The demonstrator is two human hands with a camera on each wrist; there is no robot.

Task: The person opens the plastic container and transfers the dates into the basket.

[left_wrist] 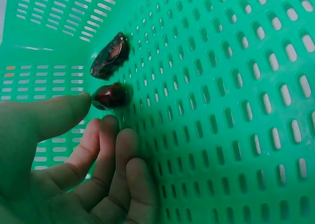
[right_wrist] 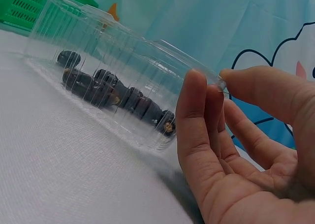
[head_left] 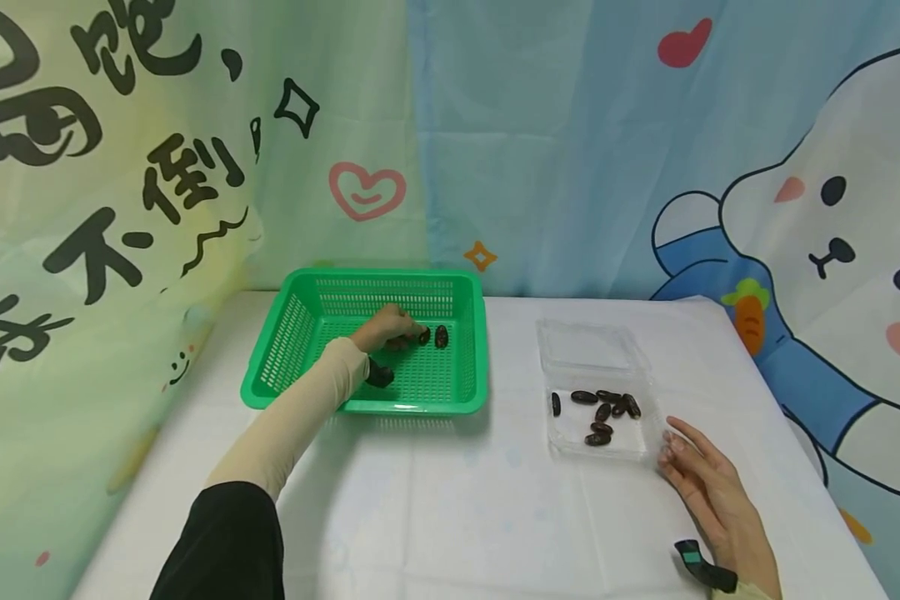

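Inside the green plastic basket (head_left: 478, 367), my left hand (head_left: 388, 327) reaches to a dark brown date (head_left: 424, 336). In the left wrist view, the thumb tip is right at the near end of that date (left_wrist: 109, 96), and the loosely bent fingers (left_wrist: 129, 147) lie just below it. A second date (head_left: 441, 337) lies beside it, away from the hand. My right hand (head_left: 708, 483) pinches the right edge of a clear plastic box (head_left: 570, 442) between thumb and fingers. Several dates (right_wrist: 118, 93) lie in that box.
The box's clear lid (head_left: 588, 343) is folded back behind it. Basket and box stand apart on a white-covered table (head_left: 450, 517), basket left, box right. A printed curtain (head_left: 540, 167) hangs behind the table. Dark straps circle both wrists.
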